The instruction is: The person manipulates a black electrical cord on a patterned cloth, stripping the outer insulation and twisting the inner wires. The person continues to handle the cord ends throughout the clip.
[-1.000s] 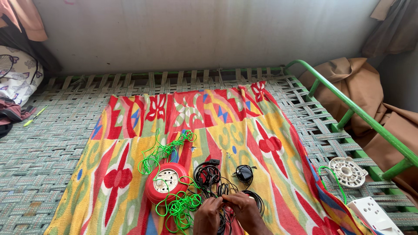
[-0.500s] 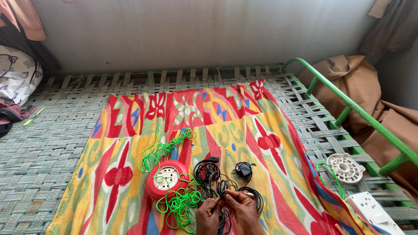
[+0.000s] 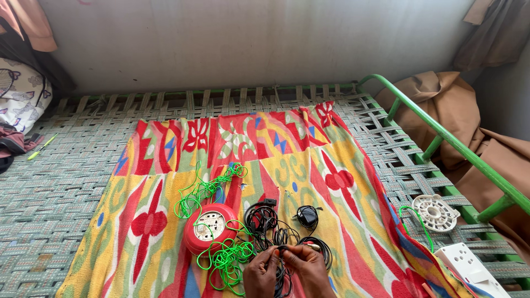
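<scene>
At the bottom middle of the frame, the left hand (image 3: 260,274) and right hand (image 3: 308,269) both pinch one black cable (image 3: 280,249). The black cables are mostly tangled. The green cord (image 3: 223,259) by the red reel (image 3: 211,227) lies loose too.

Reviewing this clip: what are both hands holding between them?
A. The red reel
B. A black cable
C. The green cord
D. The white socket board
B: the left hand and right hand pinch a black cable between them; the green cord lies alongside, untouched.
</scene>
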